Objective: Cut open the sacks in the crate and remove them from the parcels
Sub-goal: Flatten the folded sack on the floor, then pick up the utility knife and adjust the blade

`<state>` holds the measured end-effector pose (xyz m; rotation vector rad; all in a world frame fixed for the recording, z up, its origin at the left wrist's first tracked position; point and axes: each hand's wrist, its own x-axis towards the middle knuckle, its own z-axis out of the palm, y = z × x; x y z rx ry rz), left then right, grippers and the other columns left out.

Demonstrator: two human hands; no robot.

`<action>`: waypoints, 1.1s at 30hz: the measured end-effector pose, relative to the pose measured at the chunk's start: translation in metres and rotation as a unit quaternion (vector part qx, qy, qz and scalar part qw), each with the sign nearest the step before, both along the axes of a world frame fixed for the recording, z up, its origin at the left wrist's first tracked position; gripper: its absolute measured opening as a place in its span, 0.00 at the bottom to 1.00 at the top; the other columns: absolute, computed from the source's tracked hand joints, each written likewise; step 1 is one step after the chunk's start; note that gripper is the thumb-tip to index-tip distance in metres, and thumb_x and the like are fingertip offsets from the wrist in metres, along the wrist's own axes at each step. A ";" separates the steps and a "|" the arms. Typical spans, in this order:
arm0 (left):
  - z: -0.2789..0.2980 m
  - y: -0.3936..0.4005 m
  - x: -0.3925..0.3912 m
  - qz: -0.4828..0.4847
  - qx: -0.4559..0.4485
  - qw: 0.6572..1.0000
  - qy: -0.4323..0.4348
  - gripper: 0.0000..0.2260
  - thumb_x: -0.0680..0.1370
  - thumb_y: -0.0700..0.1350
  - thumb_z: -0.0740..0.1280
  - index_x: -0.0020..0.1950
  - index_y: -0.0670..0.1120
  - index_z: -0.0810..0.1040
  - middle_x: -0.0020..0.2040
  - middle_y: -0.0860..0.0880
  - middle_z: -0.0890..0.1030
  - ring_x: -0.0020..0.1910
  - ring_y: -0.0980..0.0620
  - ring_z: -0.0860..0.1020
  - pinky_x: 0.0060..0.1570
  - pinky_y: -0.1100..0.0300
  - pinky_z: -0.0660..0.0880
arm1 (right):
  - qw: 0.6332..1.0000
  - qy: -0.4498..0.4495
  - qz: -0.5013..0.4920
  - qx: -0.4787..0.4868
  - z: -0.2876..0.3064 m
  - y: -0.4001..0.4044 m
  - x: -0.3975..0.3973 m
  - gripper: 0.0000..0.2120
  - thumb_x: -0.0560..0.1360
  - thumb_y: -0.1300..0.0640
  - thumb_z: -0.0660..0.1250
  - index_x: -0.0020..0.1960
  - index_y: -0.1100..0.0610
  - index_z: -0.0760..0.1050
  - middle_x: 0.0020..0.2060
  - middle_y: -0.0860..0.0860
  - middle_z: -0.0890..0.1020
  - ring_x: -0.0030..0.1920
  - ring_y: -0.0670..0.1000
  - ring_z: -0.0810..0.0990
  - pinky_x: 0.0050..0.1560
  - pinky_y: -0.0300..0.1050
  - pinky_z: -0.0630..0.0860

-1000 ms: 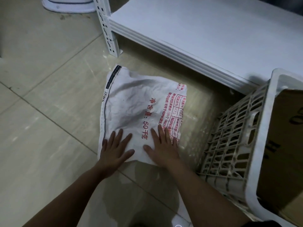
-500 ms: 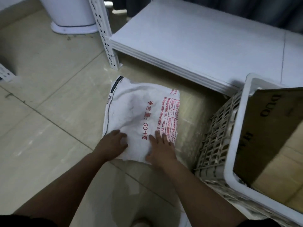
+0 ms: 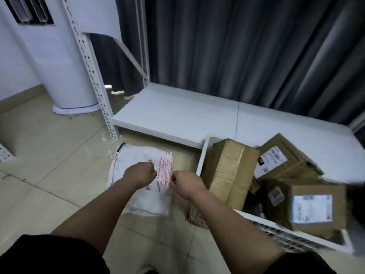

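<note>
Head view: the white sack [image 3: 138, 186], printed with red characters, lies flat on the tiled floor [image 3: 49, 175] at the centre of the picture, just beside the white crate [image 3: 201, 165] at 3 o'clock from it. A second ago both hands lay flat with fingers spread on the sack's near edge; half a second ago the left had started to curl. Now the left hand [image 3: 140, 173] is curled into a fist above the sack's middle, knuckles pointing to 2 o'clock. I cannot tell whether it has hold of any cloth. The right hand [image 3: 185, 183] sits at the sack's right edge, at 3 o'clock from the left hand, fingers bent inward. It may be pinching the edge, but blur hides the contact, so I cannot tell. The two hands are near each other, not touching.

The camera has tilted up since the earlier pictures, so more shows. The crate's inside is visible at 4 o'clock, holding cardboard parcels: one tall box [image 3: 227, 171] against the left wall, one with a white label [image 3: 284, 157] behind it, and a third labelled one [image 3: 312, 206] nearer. The low white shelf board [image 3: 177, 113] runs behind the sack at 12 o'clock, with a perforated upright [image 3: 92, 72] at 11 o'clock, a white cylindrical unit [image 3: 65, 76] at 10 o'clock and dark grey curtains [image 3: 227, 46] across the top.
</note>
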<state>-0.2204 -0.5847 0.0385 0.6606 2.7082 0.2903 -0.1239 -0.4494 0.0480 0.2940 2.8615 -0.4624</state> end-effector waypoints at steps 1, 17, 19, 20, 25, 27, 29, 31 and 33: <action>0.018 0.009 0.010 -0.007 0.004 1.000 0.008 0.11 0.78 0.47 0.57 0.47 0.44 0.77 0.50 0.46 0.83 0.48 0.46 0.81 0.48 0.57 0.75 | 1.000 0.008 -0.012 0.010 0.018 0.007 0.013 0.14 0.78 0.52 0.57 0.58 0.57 0.75 0.56 0.58 0.80 0.55 0.60 0.79 0.48 0.47 0.73; 0.173 0.234 0.249 -0.217 0.051 0.970 0.101 0.12 0.77 0.47 0.58 0.54 0.46 0.78 0.57 0.44 0.80 0.57 0.44 0.78 0.50 0.57 0.72 | 0.955 0.067 -0.278 0.079 0.161 0.197 0.285 0.14 0.76 0.53 0.58 0.57 0.57 0.76 0.55 0.56 0.81 0.57 0.59 0.78 0.50 0.47 0.73; 0.173 0.264 0.281 -0.240 0.045 0.966 0.085 0.13 0.78 0.47 0.58 0.55 0.44 0.77 0.59 0.42 0.79 0.57 0.42 0.77 0.51 0.54 0.73 | 0.945 0.061 -0.312 0.078 0.157 0.222 0.318 0.15 0.76 0.53 0.58 0.58 0.56 0.76 0.55 0.54 0.82 0.57 0.58 0.79 0.52 0.46 0.74; 0.171 0.279 0.299 -0.253 0.048 0.963 0.074 0.13 0.78 0.47 0.58 0.55 0.43 0.77 0.58 0.42 0.80 0.56 0.42 0.78 0.50 0.54 0.73 | 0.939 0.059 -0.329 0.077 0.153 0.235 0.337 0.15 0.76 0.52 0.58 0.58 0.55 0.77 0.55 0.54 0.82 0.56 0.57 0.79 0.51 0.47 0.74; 0.133 0.348 0.389 -0.298 0.063 0.952 -0.004 0.13 0.77 0.46 0.59 0.55 0.42 0.78 0.56 0.41 0.81 0.55 0.41 0.79 0.49 0.54 0.75 | 0.912 0.014 -0.407 0.056 0.117 0.297 0.424 0.13 0.75 0.52 0.58 0.54 0.54 0.77 0.53 0.55 0.82 0.52 0.58 0.81 0.52 0.48 0.77; 0.113 0.363 0.416 -0.296 0.077 0.949 -0.074 0.12 0.76 0.45 0.59 0.54 0.41 0.77 0.55 0.40 0.81 0.53 0.41 0.79 0.48 0.54 0.75 | 0.900 -0.007 -0.435 0.034 0.098 0.311 0.450 0.10 0.75 0.53 0.58 0.50 0.54 0.76 0.52 0.54 0.83 0.51 0.57 0.81 0.52 0.49 0.77; 0.091 0.373 0.437 -0.287 0.072 0.945 -0.138 0.13 0.77 0.46 0.59 0.57 0.41 0.75 0.56 0.39 0.80 0.53 0.41 0.79 0.47 0.55 0.74 | 0.888 -0.024 -0.458 0.027 0.076 0.319 0.472 0.08 0.75 0.54 0.57 0.48 0.53 0.74 0.51 0.53 0.82 0.51 0.56 0.81 0.49 0.47 0.76; 0.056 0.393 0.458 -0.270 0.048 0.939 -0.209 0.12 0.77 0.45 0.59 0.55 0.39 0.74 0.56 0.39 0.80 0.52 0.40 0.80 0.45 0.55 0.74 | 0.878 -0.062 -0.474 0.012 0.038 0.332 0.493 0.09 0.75 0.55 0.57 0.49 0.54 0.75 0.50 0.52 0.82 0.50 0.56 0.81 0.47 0.45 0.75; 0.024 0.404 0.474 -0.231 0.037 0.926 -0.296 0.10 0.76 0.44 0.58 0.46 0.39 0.75 0.54 0.38 0.81 0.46 0.42 0.82 0.41 0.56 0.72 | 0.868 -0.101 -0.485 -0.008 -0.003 0.339 0.506 0.11 0.74 0.56 0.57 0.52 0.55 0.76 0.51 0.52 0.82 0.50 0.55 0.81 0.48 0.44 0.75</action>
